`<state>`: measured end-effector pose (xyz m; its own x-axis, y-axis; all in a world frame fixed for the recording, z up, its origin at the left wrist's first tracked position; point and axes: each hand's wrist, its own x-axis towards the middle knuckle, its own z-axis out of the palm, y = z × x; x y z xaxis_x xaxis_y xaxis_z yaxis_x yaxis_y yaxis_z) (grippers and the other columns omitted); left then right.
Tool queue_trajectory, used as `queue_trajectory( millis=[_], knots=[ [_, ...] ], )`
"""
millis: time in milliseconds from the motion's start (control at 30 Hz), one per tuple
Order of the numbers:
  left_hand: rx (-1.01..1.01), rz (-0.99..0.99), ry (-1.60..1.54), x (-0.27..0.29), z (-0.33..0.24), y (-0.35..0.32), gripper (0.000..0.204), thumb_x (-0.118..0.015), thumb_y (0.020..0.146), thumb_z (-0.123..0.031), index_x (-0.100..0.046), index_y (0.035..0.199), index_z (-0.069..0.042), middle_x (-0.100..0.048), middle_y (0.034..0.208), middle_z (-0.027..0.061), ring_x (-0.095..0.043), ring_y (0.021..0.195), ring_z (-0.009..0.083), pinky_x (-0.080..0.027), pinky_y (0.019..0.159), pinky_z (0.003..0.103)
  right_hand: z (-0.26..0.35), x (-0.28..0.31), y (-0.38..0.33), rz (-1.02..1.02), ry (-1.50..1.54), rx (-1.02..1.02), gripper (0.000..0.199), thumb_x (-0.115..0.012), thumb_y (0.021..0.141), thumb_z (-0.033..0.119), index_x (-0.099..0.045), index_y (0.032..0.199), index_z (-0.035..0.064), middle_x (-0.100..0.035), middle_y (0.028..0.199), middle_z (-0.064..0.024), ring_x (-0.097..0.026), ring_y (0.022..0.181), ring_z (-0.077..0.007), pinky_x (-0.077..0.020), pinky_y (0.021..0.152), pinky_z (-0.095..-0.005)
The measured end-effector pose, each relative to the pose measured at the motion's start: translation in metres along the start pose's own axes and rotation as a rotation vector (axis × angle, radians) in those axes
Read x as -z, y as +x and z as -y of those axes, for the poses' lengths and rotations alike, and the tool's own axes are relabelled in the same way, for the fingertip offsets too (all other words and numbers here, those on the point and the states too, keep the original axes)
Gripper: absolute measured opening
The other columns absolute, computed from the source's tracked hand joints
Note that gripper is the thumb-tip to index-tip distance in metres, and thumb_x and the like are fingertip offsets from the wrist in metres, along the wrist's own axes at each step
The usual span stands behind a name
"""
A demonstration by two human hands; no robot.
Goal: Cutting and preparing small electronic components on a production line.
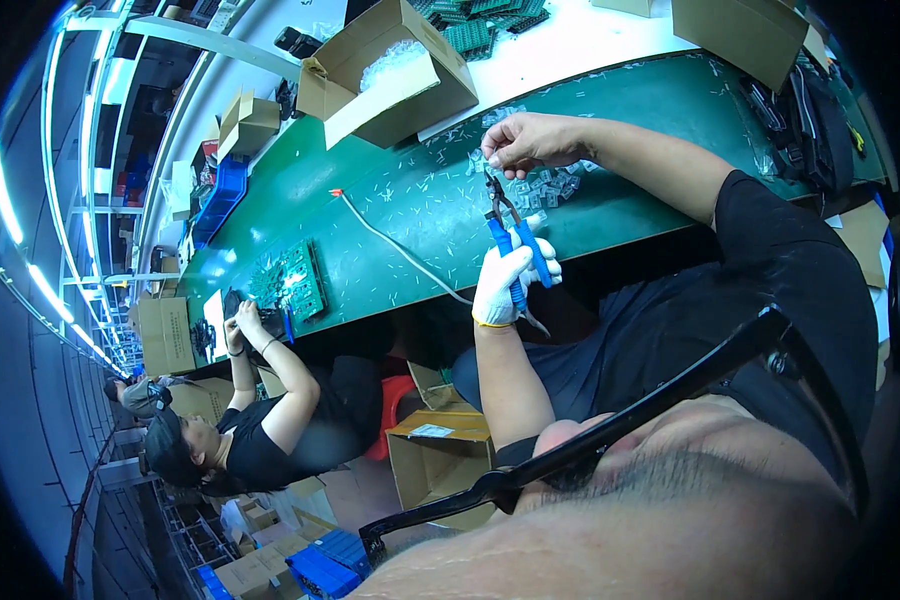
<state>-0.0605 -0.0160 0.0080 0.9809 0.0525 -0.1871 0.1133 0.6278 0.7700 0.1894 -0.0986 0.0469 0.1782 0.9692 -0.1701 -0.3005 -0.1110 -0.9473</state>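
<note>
Near the upper middle of the frame the bare right hand [532, 140] pinches its fingertips shut on a part too small to make out, right at the tip of the blue-handled cutters [510, 232], whose grips the white-gloved left hand [505, 285] squeezes just below, at the frame's centre. Beside them a heap of small grey parts [548, 185] lies on the green bench [390, 220], which is strewn with clippings; a thin white cable [395, 245] trails left. Two open cardboard boxes [390, 70] stand higher up, and a co-worker [260, 420] at lower left bends over one green circuit board [292, 280].
</note>
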Motion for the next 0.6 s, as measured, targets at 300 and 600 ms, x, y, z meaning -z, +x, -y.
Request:
queue_trajectory(
  millis=[300, 600],
  knots=[
    [0.067, -0.06, 0.185, -0.002, -0.01, -0.005, 0.061, -0.069, 0.092, -0.016, -0.045, 0.143, 0.007, -0.068, 0.094, 0.0127, -0.07, 0.074, 0.0221, -0.06, 0.064, 0.034, 0.004, 0.017, -0.001, 0.107, -0.092, -0.033, 0.012, -0.071, 0.095, 0.012, -0.062, 0.098, 0.0042, -0.065, 0.083, -0.0026, -0.066, 0.076, -0.0111, -0.0553, 0.069, -0.0247],
    [0.018, -0.207, 0.234, -0.023, -0.011, -0.009, 0.046, -0.066, 0.092, -0.01, -0.055, 0.132, 0.009, -0.065, 0.079, 0.0099, -0.065, 0.059, 0.0184, -0.055, 0.052, 0.031, 0.003, 0.019, 0.0, 0.142, -0.069, -0.014, 0.013, -0.072, 0.094, 0.011, -0.062, 0.096, 0.0045, -0.065, 0.082, -0.002, -0.067, 0.075, -0.0103, -0.0556, 0.067, -0.0228]
  ],
)
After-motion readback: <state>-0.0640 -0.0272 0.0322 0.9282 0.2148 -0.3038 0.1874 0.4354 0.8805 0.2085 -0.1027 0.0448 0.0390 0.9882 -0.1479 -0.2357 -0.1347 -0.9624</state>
